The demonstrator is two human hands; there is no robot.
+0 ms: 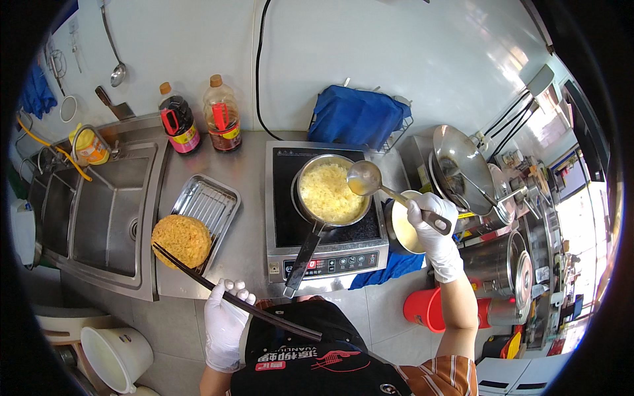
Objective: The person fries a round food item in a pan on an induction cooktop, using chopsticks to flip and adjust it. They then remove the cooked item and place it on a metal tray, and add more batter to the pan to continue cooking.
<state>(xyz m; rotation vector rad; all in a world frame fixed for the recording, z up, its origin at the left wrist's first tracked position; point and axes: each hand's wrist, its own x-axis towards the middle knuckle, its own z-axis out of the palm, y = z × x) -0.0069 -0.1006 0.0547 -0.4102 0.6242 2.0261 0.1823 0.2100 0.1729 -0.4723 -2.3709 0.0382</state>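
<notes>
My gloved right hand point(436, 232) grips the handle of a metal ladle point(364, 178), whose bowl, with some yellowish liquid in it, is over the right rim of a saucepan point(331, 190). Pale yellow, bubbling food fills the pan, which stands on an induction cooker point(285, 208). A bowl point(408, 225) of pale liquid is beside the cooker, below the ladle handle. My gloved left hand point(228, 317) holds long dark chopsticks point(267, 317). Their tips lie at a round golden fried cake point(181, 241), which rests partly over a metal tray with a wire rack point(210, 208).
A double steel sink point(111, 213) is at the left, with a yellow-labelled tub point(91, 146) behind it. Two sauce bottles point(223, 119) stand by the wall. Behind the cooker, a blue cloth point(356, 116) covers a wire rack. Woks point(460, 168) and a large steel pot point(488, 267) are at the right.
</notes>
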